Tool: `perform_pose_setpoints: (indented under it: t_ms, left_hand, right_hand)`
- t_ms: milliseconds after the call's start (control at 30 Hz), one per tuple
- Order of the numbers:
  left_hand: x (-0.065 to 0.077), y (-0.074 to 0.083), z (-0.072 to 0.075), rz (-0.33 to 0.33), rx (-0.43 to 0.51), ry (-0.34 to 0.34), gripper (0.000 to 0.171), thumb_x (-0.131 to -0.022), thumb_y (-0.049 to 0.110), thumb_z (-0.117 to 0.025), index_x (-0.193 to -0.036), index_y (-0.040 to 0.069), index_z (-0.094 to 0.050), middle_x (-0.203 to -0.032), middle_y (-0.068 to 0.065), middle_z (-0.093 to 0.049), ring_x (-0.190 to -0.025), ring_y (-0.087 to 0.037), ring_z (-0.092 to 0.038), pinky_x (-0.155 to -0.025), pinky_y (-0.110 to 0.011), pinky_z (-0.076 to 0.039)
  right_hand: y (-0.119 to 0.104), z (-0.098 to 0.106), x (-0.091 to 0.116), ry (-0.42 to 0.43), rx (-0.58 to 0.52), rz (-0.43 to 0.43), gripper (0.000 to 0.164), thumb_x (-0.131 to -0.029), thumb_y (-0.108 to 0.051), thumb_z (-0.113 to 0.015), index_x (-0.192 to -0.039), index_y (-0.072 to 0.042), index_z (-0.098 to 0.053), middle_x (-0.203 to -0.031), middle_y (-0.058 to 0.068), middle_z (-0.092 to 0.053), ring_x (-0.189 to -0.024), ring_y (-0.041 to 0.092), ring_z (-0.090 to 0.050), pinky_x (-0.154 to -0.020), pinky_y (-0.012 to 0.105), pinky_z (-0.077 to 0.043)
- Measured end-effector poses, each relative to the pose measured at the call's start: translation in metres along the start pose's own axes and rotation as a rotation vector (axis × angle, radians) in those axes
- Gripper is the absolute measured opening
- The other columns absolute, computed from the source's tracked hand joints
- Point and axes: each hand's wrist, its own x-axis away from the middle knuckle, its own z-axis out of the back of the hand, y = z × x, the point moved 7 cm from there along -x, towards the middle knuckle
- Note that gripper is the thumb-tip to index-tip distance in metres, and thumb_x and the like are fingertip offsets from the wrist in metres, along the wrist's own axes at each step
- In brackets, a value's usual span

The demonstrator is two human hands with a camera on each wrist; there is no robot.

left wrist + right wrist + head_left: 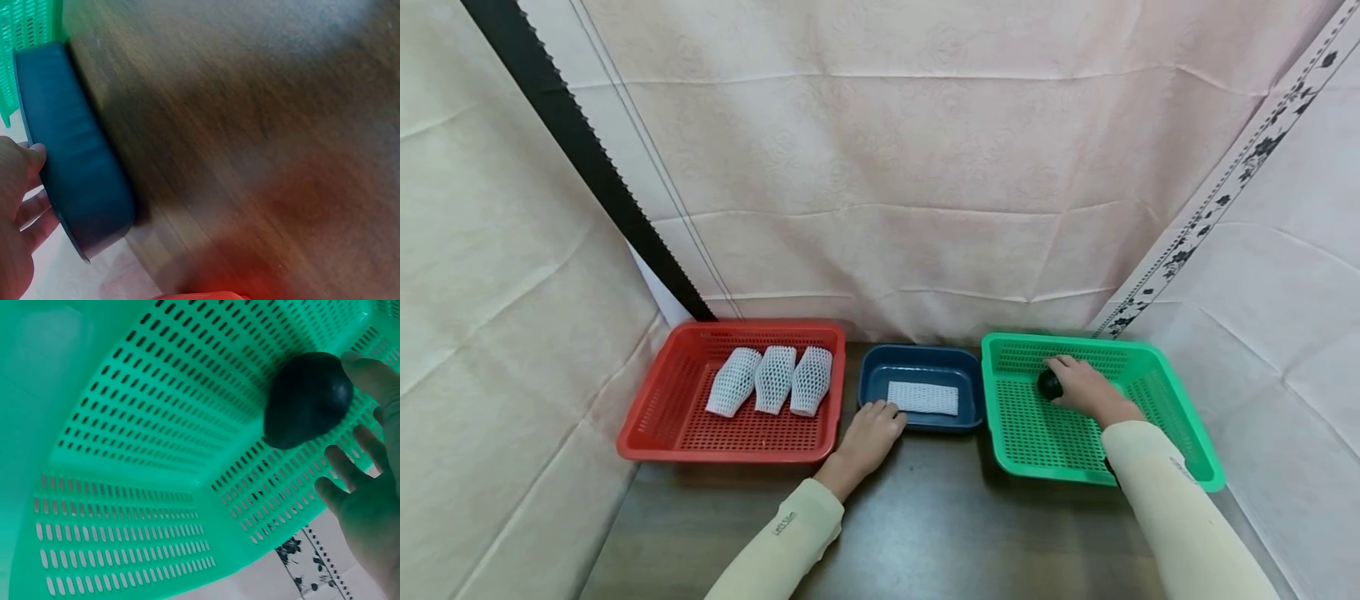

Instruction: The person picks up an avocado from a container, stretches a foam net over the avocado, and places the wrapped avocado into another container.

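Note:
My left hand (867,437) holds the front left rim of a small blue tray (870,375). In the left wrist view the thumb lies against the tray's outer wall (81,144) and the fingers (37,212) reach over the rim. A flattened white foam net sleeve (922,397) lies inside this tray. My right hand (1092,390) is inside the green basket (1176,400), beside a dark, smooth avocado (306,400). One fingertip is right at the avocado's side, while the other fingers (344,465) spread loosely apart from it.
To the left, a red basket (655,408) holds three plump white foam net sleeves (773,379) in a row. All the containers stand along the back of a dark wooden table (925,517). Pale cloth (880,167) hangs behind and on both sides.

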Motion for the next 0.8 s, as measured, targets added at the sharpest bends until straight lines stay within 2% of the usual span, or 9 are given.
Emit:
perform_pose_setpoints:
  t_ms: [267,433,800]
  left_hand:
    - [-0.001,-0.001,-0.001,0.005,0.019,-0.017,0.022,-0.096,0.014,-0.074,-0.118,0.017,-0.076,-0.11,-0.004,-0.073,-0.095,-0.019,-0.063,-0.08,-0.03,-0.057]
    - [-0.003,-0.001,0.0,-0.003,0.023,-0.036,0.023,-0.097,0.015,-0.073,-0.12,0.017,-0.076,-0.112,-0.004,-0.073,-0.098,-0.019,-0.063,-0.083,-0.03,-0.057]
    - [-0.002,-0.002,-0.001,0.002,0.043,-0.064,0.024,-0.097,0.018,-0.073,-0.121,0.017,-0.075,-0.115,-0.004,-0.073,-0.099,-0.019,-0.064,-0.085,-0.031,-0.058]
  right_hand:
    - [0.01,-0.01,-0.006,-0.014,0.005,-0.019,0.074,-0.086,-0.01,-0.082,-0.148,0.007,-0.045,-0.146,0.037,-0.044,-0.129,0.061,-0.044,-0.101,0.069,-0.044]
    - [0.017,-0.014,-0.007,-0.067,-0.013,-0.074,0.076,-0.089,-0.008,-0.078,-0.152,0.008,-0.039,-0.149,0.039,-0.04,-0.131,0.062,-0.041,-0.102,0.071,-0.042]
    - [0.017,-0.015,-0.017,-0.132,0.002,-0.101,0.071,-0.091,-0.01,-0.077,-0.149,0.01,-0.041,-0.143,0.042,-0.039,-0.128,0.064,-0.041,-0.1,0.071,-0.043]
